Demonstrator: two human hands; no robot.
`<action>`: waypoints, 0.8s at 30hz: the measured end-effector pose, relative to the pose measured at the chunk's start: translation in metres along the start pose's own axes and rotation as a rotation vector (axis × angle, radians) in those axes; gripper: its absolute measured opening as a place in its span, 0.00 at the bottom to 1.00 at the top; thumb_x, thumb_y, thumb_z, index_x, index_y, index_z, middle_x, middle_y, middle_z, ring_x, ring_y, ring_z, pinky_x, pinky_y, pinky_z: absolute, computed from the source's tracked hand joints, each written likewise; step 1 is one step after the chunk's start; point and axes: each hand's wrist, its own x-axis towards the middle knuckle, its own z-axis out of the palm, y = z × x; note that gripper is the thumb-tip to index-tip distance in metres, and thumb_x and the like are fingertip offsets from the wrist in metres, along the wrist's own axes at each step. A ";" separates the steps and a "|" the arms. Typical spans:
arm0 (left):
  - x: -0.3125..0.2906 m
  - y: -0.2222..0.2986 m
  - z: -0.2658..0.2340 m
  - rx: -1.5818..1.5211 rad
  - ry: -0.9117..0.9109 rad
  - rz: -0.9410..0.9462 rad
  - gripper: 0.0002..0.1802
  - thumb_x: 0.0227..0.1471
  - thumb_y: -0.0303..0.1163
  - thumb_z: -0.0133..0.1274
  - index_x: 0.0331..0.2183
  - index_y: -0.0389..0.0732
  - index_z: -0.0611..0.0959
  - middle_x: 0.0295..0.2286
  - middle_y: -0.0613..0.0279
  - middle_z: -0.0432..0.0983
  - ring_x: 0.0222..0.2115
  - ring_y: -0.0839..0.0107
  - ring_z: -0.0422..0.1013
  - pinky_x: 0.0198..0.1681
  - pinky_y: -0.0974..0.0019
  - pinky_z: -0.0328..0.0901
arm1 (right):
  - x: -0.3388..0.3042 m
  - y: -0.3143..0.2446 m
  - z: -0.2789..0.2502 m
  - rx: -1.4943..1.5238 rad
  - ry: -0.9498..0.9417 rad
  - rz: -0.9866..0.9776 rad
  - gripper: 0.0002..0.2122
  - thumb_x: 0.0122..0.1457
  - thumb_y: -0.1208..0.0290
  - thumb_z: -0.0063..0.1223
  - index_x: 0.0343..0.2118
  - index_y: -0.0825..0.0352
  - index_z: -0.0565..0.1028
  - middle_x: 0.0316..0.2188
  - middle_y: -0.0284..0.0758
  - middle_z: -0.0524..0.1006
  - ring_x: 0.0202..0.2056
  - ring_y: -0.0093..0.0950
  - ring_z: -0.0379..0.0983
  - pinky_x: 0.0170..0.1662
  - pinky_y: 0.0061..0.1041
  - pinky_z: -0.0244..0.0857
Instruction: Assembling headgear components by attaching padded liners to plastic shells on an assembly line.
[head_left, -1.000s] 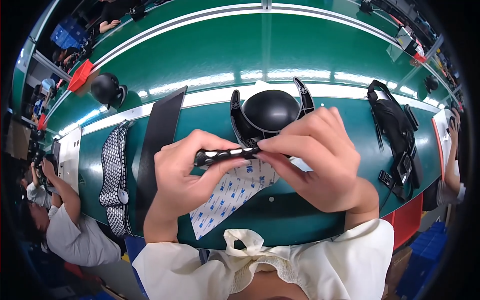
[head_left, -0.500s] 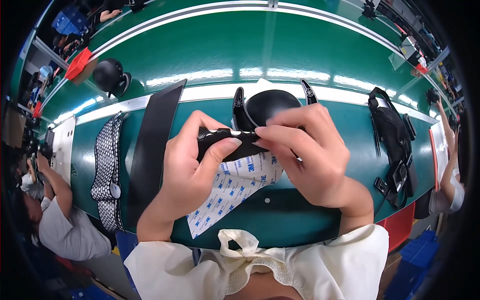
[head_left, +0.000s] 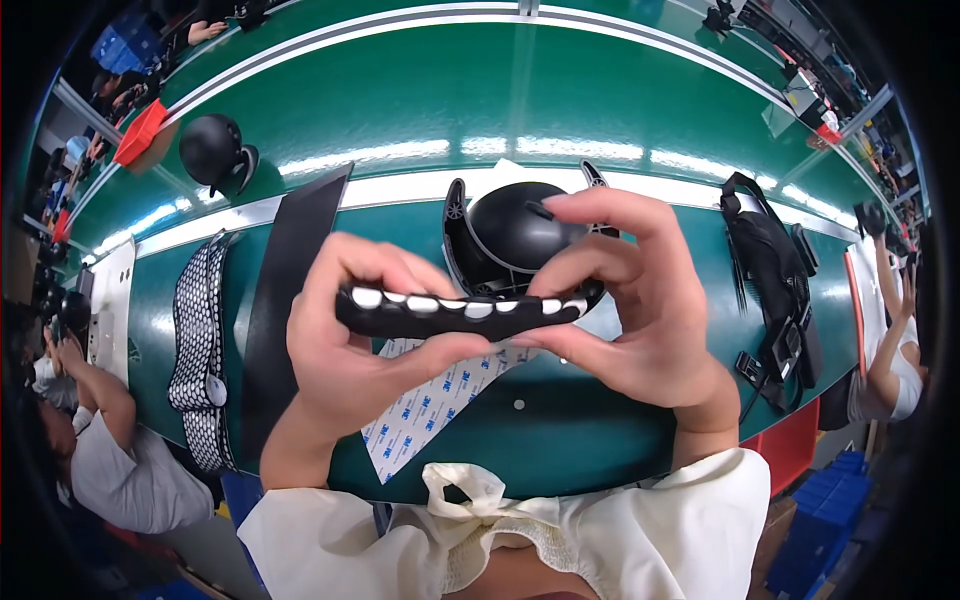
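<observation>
A curved black padded strip (head_left: 440,322) with white round dots along its edge is held up above the table. My left hand (head_left: 345,350) grips its left end, thumb below and fingers behind. At its right end my right hand (head_left: 645,310) pinches it between the thumb and bent fingers, the index finger raised apart. Below the strip lies a white backing sheet (head_left: 415,410) with blue print, partly covered by my hands. Beyond my hands sits a rounded black helmet-like shell (head_left: 520,215) with two upright side arms.
To the left lie a black flat board (head_left: 290,290) and a white-dotted black strip (head_left: 200,330). Black straps with buckles (head_left: 775,270) are at the right. A second black shell (head_left: 210,150) and a red bin (head_left: 140,132) stand farther left. Co-workers sit on both sides.
The padded strip has come lower and lies more fully in view, its dotted edge showing. My right hand has shifted from picking at its edge to pinching the right end, index finger lifted.
</observation>
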 end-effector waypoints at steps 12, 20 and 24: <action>0.000 0.000 -0.016 0.138 -0.128 0.249 0.13 0.29 0.17 0.59 0.25 0.30 0.78 0.22 0.50 0.76 0.23 0.69 0.74 0.25 0.74 0.68 | 0.001 0.000 0.019 -0.090 0.112 -0.325 0.31 0.39 0.90 0.55 0.45 0.72 0.50 0.28 0.44 0.69 0.29 0.28 0.72 0.30 0.20 0.67; 0.005 -0.006 -0.014 0.227 -0.182 0.410 0.12 0.29 0.18 0.59 0.24 0.32 0.78 0.17 0.56 0.74 0.16 0.69 0.73 0.20 0.74 0.67 | -0.005 -0.004 0.017 -0.204 0.118 -0.163 0.28 0.39 0.89 0.56 0.43 0.72 0.54 0.29 0.41 0.70 0.29 0.29 0.72 0.32 0.19 0.65; 0.001 -0.006 -0.015 0.369 -0.225 0.457 0.13 0.28 0.20 0.59 0.25 0.32 0.78 0.17 0.56 0.74 0.16 0.68 0.72 0.19 0.74 0.65 | -0.002 -0.010 0.000 -0.448 0.072 -0.330 0.27 0.35 0.85 0.61 0.41 0.67 0.62 0.26 0.38 0.74 0.27 0.26 0.69 0.29 0.20 0.60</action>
